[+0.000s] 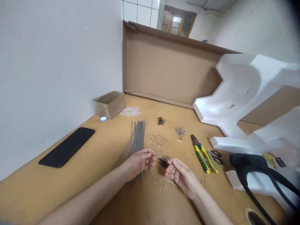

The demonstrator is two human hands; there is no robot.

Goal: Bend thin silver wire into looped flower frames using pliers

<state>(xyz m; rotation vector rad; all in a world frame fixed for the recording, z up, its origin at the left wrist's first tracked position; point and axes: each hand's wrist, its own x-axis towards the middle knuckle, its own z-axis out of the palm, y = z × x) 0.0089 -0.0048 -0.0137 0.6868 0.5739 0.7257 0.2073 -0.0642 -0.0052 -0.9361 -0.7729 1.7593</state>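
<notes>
My left hand (143,158) is closed in a pinch above the right edge of a bundle of thin grey wires (140,134). My right hand (181,175) is closed too, its thumb and finger pressed together. A thin silvery wire (161,157) runs between the two hands, and a loop of it curls by the right palm. Below them on the table lies a bent wire strand with small clear pieces (161,179). Beyond them rests a loose ring of similar wire bits (158,141). A dark pointed tool (162,162) is partly hidden behind my right fingers.
Yellow-green pliers (201,153) and black-handled scissors (216,156) lie right, near white foam (234,93). Farther back are clear beads (130,111), black rings (161,121), a silvery pile (180,130) and a small cardboard box (110,104). A black phone-like slab (67,147) lies left.
</notes>
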